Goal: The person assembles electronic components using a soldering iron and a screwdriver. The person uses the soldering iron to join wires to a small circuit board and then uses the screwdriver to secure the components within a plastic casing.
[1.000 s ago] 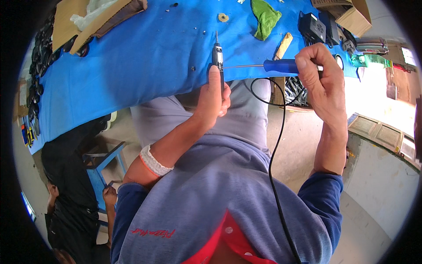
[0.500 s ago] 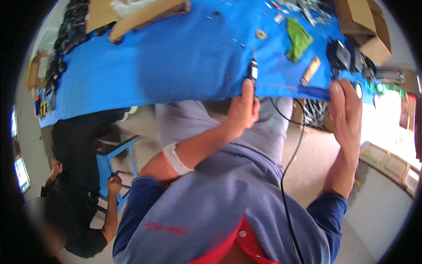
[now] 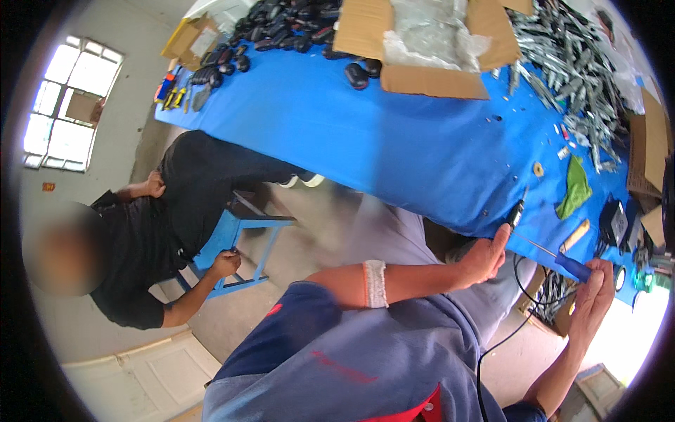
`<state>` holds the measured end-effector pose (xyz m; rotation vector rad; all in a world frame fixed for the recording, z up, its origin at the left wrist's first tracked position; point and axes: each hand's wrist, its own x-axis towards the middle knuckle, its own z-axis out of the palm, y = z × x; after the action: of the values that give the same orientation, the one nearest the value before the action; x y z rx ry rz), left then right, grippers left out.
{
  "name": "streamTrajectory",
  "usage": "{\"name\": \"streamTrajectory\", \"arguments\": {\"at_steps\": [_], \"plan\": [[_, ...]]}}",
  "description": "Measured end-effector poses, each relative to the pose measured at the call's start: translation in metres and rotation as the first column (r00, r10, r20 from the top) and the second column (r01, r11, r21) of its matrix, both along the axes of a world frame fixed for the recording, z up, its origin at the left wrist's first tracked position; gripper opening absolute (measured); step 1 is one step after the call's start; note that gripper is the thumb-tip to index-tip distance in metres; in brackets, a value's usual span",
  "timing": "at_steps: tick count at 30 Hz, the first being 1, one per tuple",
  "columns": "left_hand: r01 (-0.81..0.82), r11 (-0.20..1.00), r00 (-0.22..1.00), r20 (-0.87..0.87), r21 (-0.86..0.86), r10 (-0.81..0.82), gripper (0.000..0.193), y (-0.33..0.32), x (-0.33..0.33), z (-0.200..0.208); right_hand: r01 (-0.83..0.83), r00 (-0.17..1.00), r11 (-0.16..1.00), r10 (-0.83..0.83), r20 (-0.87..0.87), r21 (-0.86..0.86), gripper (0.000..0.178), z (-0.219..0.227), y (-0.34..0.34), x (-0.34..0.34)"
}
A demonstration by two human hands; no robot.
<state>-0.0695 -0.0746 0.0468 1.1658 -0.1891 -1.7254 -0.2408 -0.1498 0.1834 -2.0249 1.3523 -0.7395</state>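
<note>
My left hand is closed around a slim black tool with a pale label and a thin metal tip pointing away from me, over the table's near edge. The tool's exact kind cannot be made out. In my right hand is a screwdriver with a blue handle, its thin shaft pointing left toward the black tool. Shaft and black tool lie close together; whether they touch is unclear. A black cable loops below my hands and runs down over my shirt.
The blue-covered table bears a green cloth, a wooden-looking stick, a tape ring, a black adapter, piled metal parts, dark casings and an open carton. A person in black sits at left beside a blue stool.
The view has swung left, bringing more of the table and the seated person into sight. Both hands keep hold of the same tools, now appearing farther right and lower.
</note>
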Motion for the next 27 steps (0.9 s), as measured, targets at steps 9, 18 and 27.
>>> {"name": "streamTrajectory", "arguments": {"at_steps": [9,18,27], "plan": [[-0.01,1.0,1.0,0.006,-0.007,0.01,0.066,0.002,-0.008,-0.02,-0.107,0.978,0.987,0.082,-0.194,-0.123,0.024,-0.01,-0.017,-0.021],[-0.013,0.999,0.999,-0.042,-0.039,0.012,0.065,-0.001,-0.01,-0.032,-0.197,0.979,0.976,0.192,0.064,0.089,0.019,-0.006,-0.007,-0.016],[-0.017,1.0,1.0,-0.007,-0.017,0.017,0.067,0.002,-0.006,-0.015,-0.035,0.977,0.999,0.028,-0.211,-0.03,0.025,-0.01,-0.021,-0.025]]}}
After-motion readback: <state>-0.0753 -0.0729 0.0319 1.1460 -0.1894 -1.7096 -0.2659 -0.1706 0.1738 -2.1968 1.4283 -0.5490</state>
